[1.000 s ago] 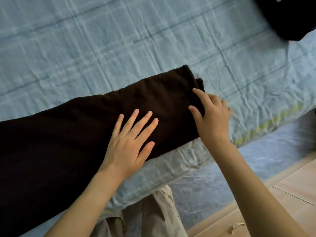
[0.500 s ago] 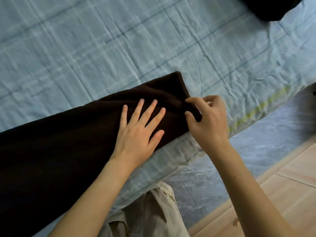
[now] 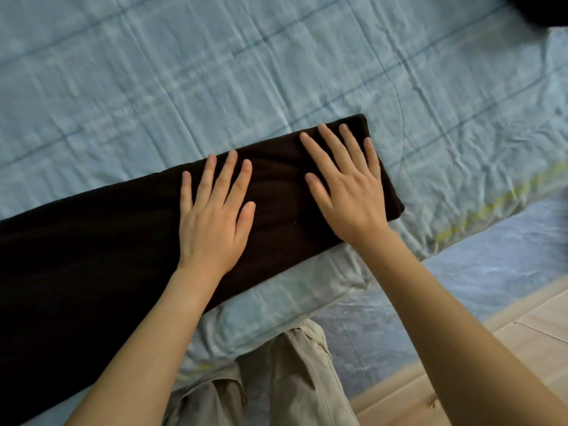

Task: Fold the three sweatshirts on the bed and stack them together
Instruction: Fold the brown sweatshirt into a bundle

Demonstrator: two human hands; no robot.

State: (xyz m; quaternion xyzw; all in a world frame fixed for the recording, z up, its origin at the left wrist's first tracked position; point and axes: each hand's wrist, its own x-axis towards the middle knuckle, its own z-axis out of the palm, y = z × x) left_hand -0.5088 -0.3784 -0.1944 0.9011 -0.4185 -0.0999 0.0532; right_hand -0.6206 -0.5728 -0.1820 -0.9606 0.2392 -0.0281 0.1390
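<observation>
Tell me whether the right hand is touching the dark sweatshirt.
Touching. The head view shows the right hand lying flat, fingers spread, on the sweatshirt near its right end.

One brown sweatshirt (image 3: 123,247), one bed (image 3: 215,72) under it, two hands upon it (left hand (image 3: 212,222), right hand (image 3: 350,192)), one dark garment (image 3: 544,7) well beyond it.
</observation>
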